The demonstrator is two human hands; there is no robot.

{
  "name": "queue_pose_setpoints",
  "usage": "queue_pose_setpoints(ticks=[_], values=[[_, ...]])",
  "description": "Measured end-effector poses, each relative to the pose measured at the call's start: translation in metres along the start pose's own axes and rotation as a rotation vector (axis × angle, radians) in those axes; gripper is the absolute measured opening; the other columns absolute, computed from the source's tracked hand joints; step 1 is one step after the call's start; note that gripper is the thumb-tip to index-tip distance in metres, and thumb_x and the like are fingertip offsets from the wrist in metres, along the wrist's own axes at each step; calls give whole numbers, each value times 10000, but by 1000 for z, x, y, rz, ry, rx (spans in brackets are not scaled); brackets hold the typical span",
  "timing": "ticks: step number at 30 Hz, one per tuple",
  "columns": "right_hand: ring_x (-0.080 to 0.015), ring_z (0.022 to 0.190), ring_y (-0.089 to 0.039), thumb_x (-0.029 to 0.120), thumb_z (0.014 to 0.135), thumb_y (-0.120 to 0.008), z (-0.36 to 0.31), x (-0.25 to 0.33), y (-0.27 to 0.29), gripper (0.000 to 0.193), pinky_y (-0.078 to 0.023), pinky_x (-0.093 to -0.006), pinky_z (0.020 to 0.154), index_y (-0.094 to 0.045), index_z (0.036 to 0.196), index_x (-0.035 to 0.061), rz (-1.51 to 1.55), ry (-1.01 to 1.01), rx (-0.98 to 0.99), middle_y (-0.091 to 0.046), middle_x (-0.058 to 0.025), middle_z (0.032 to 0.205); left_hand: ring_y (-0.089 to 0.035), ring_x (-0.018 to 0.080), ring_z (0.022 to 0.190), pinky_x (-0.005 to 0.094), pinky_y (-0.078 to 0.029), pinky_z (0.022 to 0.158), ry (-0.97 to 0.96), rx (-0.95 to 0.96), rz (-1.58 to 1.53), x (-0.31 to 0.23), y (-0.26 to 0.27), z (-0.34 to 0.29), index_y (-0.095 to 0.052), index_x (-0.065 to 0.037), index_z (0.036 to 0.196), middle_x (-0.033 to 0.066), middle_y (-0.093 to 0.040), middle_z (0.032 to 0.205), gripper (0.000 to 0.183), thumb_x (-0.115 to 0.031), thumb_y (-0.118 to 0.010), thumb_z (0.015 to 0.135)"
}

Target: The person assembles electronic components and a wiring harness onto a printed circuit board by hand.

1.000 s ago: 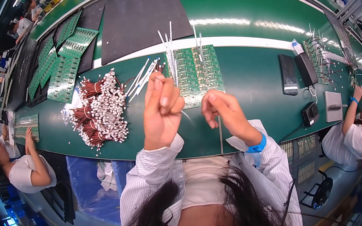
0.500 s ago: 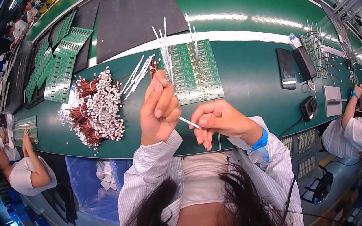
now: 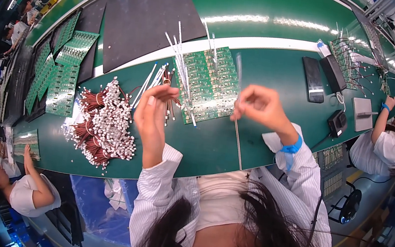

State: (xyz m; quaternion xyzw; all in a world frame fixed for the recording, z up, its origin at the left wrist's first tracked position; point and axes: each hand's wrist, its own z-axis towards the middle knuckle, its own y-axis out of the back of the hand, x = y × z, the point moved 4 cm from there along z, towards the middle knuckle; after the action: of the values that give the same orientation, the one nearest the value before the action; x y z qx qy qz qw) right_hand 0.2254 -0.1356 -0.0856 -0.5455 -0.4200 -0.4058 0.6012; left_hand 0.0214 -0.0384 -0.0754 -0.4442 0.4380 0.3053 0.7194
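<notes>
My right hand (image 3: 262, 109) is raised over the near right corner of the green circuit-board panel (image 3: 222, 84). Its fingertips pinch a thin whitish strip (image 3: 238, 67), which stands upward and is smeared by motion. My left hand (image 3: 153, 120) hovers left of the panel with its fingers stretched out, holding nothing that I can see. Just beyond its fingertips lies a small bundle of brown wires (image 3: 167, 79) with white ends. Several white strips (image 3: 180, 64) stick up from the panel's left side, and a few more white strips (image 3: 145, 85) lie on the table beside it.
A heap of brown wire bundles with white connectors (image 3: 113, 123) covers the table's left part. Further left stand stacked green boards (image 3: 64, 82). A black mat (image 3: 151, 14) lies behind. Toward the right are a dark phone-like device (image 3: 313, 81) and a black box (image 3: 336, 122). People work at both sides.
My hands have moved apart; the right went right and up with the strip, now upright. My left hand has gone from closed to outstretched fingers and shifted left. The panel is tilted slightly differently.
</notes>
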Motion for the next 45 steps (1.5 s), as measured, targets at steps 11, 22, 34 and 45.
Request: queue_pose_setpoints(ticks=[11,22,34,45], values=[[-90,745,-588,14,777,-618,56,-60,51,91,-508,-237,675,-593,860,-13,-520,139,-307,-613,-44,833,-546,111,563,260,-427,521,-175,-177,761,58,31,4,-589,-10,890,41,-578,632,149,-62,-449,886],[-131,744,-586,-24,768,-620,53,-26,5,50,-492,-232,669,-594,811,-22,-609,207,-152,-586,-71,828,-536,131,585,244,-420,523,-224,-138,687,44,13,2,-626,2,889,70,-586,679,125,42,-573,783],[-163,793,-616,-69,744,-611,45,-16,-31,121,-541,-248,682,-591,861,-44,-508,174,-68,-592,-103,854,-557,189,653,271,-437,576,-398,137,588,31,-20,5,-650,-7,904,72,-589,740,198,8,-664,706],[-183,802,-593,13,749,-639,51,-38,33,50,-480,-306,719,-629,797,22,-989,265,-372,-630,-58,838,-527,155,679,271,-412,600,-214,-262,663,46,30,16,-611,21,917,75,-563,733,216,-76,-419,896]])
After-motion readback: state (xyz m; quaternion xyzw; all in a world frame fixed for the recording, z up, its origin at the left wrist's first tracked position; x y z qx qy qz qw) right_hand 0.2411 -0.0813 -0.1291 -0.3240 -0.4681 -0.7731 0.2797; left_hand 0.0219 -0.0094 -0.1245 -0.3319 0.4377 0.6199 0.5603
